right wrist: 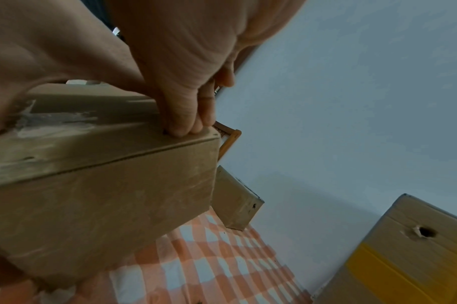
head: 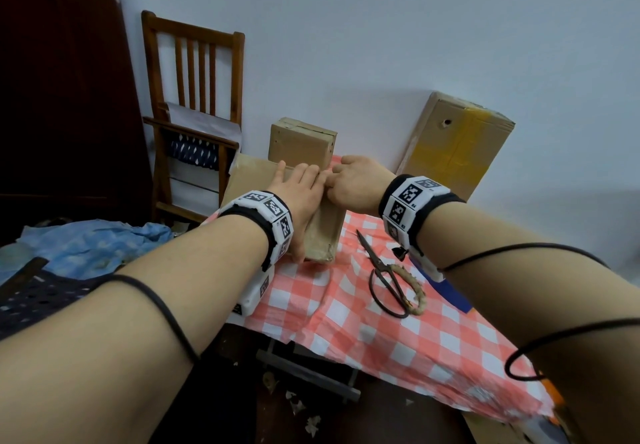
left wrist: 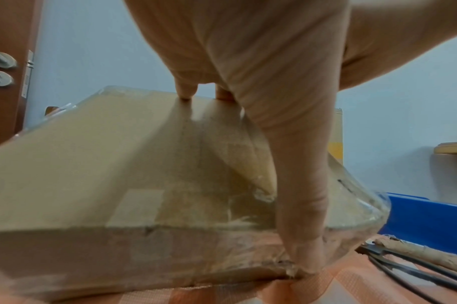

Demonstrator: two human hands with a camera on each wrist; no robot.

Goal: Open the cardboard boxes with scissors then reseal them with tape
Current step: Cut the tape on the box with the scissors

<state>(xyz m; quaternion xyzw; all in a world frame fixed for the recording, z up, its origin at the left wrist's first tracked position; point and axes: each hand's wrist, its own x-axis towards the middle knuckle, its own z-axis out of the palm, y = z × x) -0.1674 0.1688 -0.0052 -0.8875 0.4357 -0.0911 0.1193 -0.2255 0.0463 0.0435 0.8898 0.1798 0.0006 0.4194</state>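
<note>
A brown cardboard box (head: 254, 175) sits at the table's far left corner, with clear tape shining on its top (left wrist: 92, 164). My left hand (head: 298, 180) lies flat on that top with fingers straight, and its thumb (left wrist: 300, 205) runs down the near side to the bottom edge. My right hand (head: 349, 180) is beside it, fingers curled. Its fingertips (right wrist: 183, 127) bunch together in a pinch at the top's far right corner; what is between them is hidden. Black scissors (head: 384, 277), one loop wrapped in twine, lie shut on the checked cloth at the right.
A small cardboard box (head: 301, 143) stands just behind the first one. A tall box with yellow tape (head: 457, 145) leans on the wall at right. A wooden chair (head: 194, 104) is at left, a blue object (head: 453, 294) under my right wrist.
</note>
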